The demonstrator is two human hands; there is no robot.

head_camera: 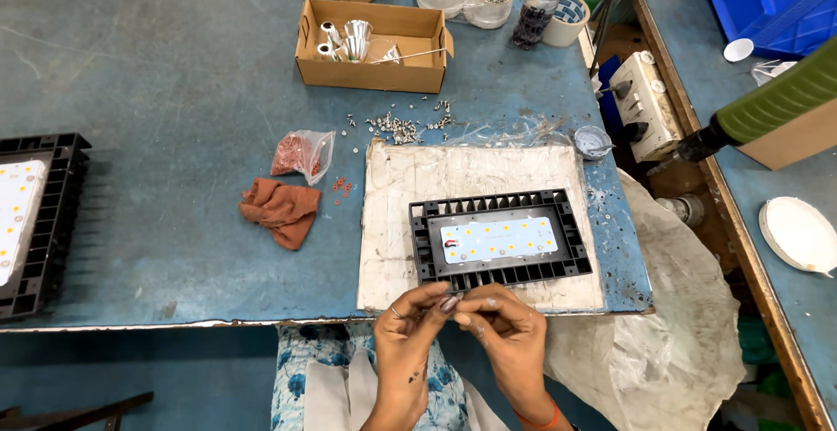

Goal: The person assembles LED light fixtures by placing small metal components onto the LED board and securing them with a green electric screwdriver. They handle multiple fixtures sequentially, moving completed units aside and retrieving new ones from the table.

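A black ribbed lamp housing (500,238) with a white board of small yellow dots in its middle lies flat on a worn white sheet (392,222) at the near edge of the blue table (174,91). Just in front of it, the left hand (408,335) and right hand (510,331) meet fingertip to fingertip, pinched together on something too small to make out. A crumpled rust-brown rag (282,210) and a plastic bag of reddish bits (302,153) lie to the left.

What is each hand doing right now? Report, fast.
Left hand: fingertips pinched shut; what they hold cannot be told.
Right hand: fingertips pinched against the left's, by the black finned metal lamp housing.
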